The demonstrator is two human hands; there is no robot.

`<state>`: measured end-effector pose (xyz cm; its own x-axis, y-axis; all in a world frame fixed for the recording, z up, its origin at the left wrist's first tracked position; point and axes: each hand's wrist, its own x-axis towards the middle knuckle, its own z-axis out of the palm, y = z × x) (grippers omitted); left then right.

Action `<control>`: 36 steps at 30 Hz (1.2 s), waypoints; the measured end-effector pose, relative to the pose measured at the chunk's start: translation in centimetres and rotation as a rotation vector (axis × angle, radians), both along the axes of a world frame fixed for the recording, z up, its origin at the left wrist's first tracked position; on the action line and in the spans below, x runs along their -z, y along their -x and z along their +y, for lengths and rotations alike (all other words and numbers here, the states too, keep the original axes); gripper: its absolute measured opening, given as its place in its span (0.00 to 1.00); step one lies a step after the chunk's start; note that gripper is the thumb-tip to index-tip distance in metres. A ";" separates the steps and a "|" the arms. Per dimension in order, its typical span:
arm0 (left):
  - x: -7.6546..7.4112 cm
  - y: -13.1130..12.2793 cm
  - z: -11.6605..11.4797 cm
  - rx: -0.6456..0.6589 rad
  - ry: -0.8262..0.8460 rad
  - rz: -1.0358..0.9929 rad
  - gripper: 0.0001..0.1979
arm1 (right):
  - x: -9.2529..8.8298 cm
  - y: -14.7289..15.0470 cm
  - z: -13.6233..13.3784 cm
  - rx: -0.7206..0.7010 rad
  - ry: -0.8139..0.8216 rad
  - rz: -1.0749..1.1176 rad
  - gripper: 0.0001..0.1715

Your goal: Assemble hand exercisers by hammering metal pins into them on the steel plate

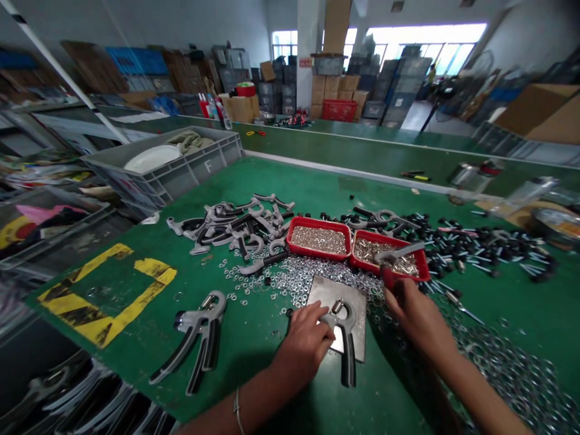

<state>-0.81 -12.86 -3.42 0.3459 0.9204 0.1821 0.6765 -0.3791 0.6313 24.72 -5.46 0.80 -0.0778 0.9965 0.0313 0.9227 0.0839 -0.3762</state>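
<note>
My left hand (308,341) is closed over a grey and black hand-grip part (345,338) that lies on a small metal plate (326,290). My right hand (414,311) grips the red handle of a hammer (399,254), whose metal head hangs over the right red tray (423,272) of small metal pieces. A second red tray (317,225) of small silver parts sits just left of it. Loose washers (290,278) are strewn round the plate.
A finished hand gripper (199,332) lies at the front left beside a yellow taped square (109,296). A heap of grey and black grip parts (235,226) lies behind. Black pins (475,241) litter the right. A grey crate (172,169) stands at the back left.
</note>
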 end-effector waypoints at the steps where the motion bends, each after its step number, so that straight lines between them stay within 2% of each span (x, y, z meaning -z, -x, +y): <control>1: 0.2 -0.3 -0.4 -0.031 -0.013 -0.002 0.05 | -0.6 0.3 -0.5 0.026 0.022 0.218 0.14; 4: 0.4 -0.7 -1.0 -0.053 -0.007 -0.004 0.05 | -1.2 2.3 -2.4 0.064 0.175 0.824 0.16; 5: 0.4 -0.7 -1.0 -0.049 0.003 -0.006 0.04 | -0.9 3.2 -3.0 0.075 0.206 0.937 0.16; 7: 0.2 -0.6 -0.9 -0.046 0.019 -0.011 0.04 | 0.3 4.7 -4.0 0.095 0.198 1.013 0.15; 11: 0.0 -0.5 -0.8 -0.047 0.029 -0.015 0.04 | 2.6 5.9 -4.9 0.084 0.145 0.933 0.16; 16: 0.0 -0.5 -0.9 -0.043 0.006 -0.022 0.04 | 3.2 5.5 -5.1 0.071 0.137 0.846 0.17; 19: 0.0 -0.4 -0.9 -0.037 -0.001 -0.023 0.04 | 3.3 5.5 -5.4 0.053 0.063 0.642 0.18; 21: 0.1 -0.4 -0.9 -0.034 -0.002 -0.018 0.03 | 3.3 5.8 -5.5 -0.030 -0.001 0.452 0.17; 24: 0.3 -0.5 -1.0 -0.039 -0.020 -0.009 0.04 | 3.1 6.5 -5.1 -0.233 -0.010 0.258 0.15; 25: 0.4 -0.5 -1.1 -0.045 -0.032 -0.012 0.04 | 2.9 6.7 -4.9 -0.260 0.007 0.237 0.15; 29: 0.9 -0.6 -1.3 -0.052 -0.090 -0.033 0.06 | 2.0 7.7 -4.5 -0.241 0.040 0.228 0.13; 32: 0.9 -0.6 -1.2 -0.052 -0.081 -0.031 0.05 | 0.6 7.7 -5.1 -0.248 0.025 0.407 0.12; 34: 0.6 -0.5 -0.9 -0.060 -0.039 -0.030 0.03 | -0.3 6.9 -5.1 -0.151 -0.037 0.530 0.13; 36: 0.0 -0.3 -0.4 -0.082 -0.002 -0.047 0.02 | -0.9 5.0 -4.2 -0.043 -0.092 0.433 0.14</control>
<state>-0.53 -13.27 -3.38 0.2604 0.9449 0.1984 0.6747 -0.3251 0.6626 19.75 -9.70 1.74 -0.0796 0.9842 0.1583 0.6763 0.1700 -0.7168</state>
